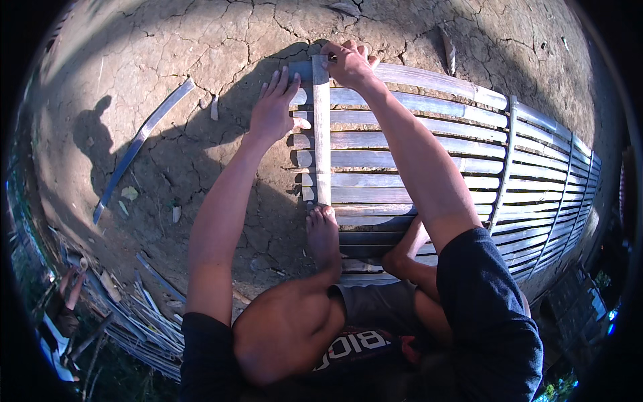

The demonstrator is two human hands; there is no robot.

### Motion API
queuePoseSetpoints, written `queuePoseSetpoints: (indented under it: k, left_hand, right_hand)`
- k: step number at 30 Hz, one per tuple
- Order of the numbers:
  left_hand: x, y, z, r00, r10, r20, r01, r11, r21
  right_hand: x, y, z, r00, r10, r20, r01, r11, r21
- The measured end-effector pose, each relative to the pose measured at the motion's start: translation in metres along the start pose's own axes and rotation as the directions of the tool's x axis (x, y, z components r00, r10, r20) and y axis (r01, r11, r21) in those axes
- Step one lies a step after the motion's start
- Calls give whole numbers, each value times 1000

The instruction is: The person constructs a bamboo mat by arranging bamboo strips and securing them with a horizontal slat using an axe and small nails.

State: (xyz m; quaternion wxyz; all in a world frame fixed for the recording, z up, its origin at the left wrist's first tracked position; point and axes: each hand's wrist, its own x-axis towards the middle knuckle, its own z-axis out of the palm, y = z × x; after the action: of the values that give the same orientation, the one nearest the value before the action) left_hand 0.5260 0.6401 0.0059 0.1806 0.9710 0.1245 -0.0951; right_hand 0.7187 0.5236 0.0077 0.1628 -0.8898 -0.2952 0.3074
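A panel of split bamboo slats (365, 159) lies on the ground, its slats held side by side by crosspieces. The pale bamboo crosspiece (322, 134) spans the left end of the panel. At the farthest slat (429, 80), my right hand (349, 65) is closed with bent fingers around its edge, beside the crosspiece's far tip. What exactly lies under those fingers is partly hidden. My left hand (271, 112) has its fingers stretched out by the left ends of the slats, fingertips at the farthest slat's end. My foot (323, 231) rests at the crosspiece's near end.
A loose bamboo strip (140, 137) lies on cracked, dry soil to the left. Several bamboo strips (144, 321) are piled at lower left, near another person's arm (72, 291). Another crosspiece (507, 161) crosses the panel farther right. Dark boards (569, 301) stand at lower right.
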Motion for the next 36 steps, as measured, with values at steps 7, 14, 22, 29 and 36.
queuePoseSetpoints:
  k: [7,14,22,29,36]
  left_hand:
    - [1,4,1,1000,-2,11,1,1000,22]
    - [-12,5,-2,998,-10,60,11,1000,-6]
    - [-27,-3,6,987,158,9,-158,984,77]
    - [-28,3,2,969,231,84,-243,952,188]
    - [-25,-5,5,970,225,89,-239,945,222]
  right_hand:
    - [-1,1,3,999,6,-39,-6,1000,13]
    - [-2,2,3,999,-1,-32,2,1000,24]
    - [2,4,7,997,-5,-78,5,1000,6]
    - [0,7,8,997,-21,-76,23,1000,19]
    - [-2,3,5,998,-11,-61,12,1000,14]
